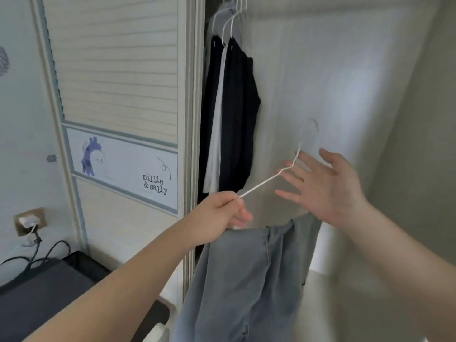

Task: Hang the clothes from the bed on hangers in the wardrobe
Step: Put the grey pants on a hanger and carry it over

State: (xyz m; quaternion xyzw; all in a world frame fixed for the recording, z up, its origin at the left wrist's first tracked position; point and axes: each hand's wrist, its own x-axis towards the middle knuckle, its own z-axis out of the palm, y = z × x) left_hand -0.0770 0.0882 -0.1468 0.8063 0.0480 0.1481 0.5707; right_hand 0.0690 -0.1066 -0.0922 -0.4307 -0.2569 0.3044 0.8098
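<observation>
Left hand [223, 209] pinches thin white wire hanger [278, 172] carrying light-blue denim jeans [246, 280]; right hand [325, 186] spread open beside hanger's neck.

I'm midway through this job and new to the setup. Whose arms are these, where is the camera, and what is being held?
There is no machine here. These are a person's two bare arms, seen from a single camera worn on the head and looking forward and down. The left hand pinches one end of a white wire hanger, and pale blue jeans hang below it. The right hand is open with fingers spread beside the hanger's neck; I cannot tell whether it touches the wire. Ahead, dark clothes already hang on hangers in the wardrobe.
</observation>
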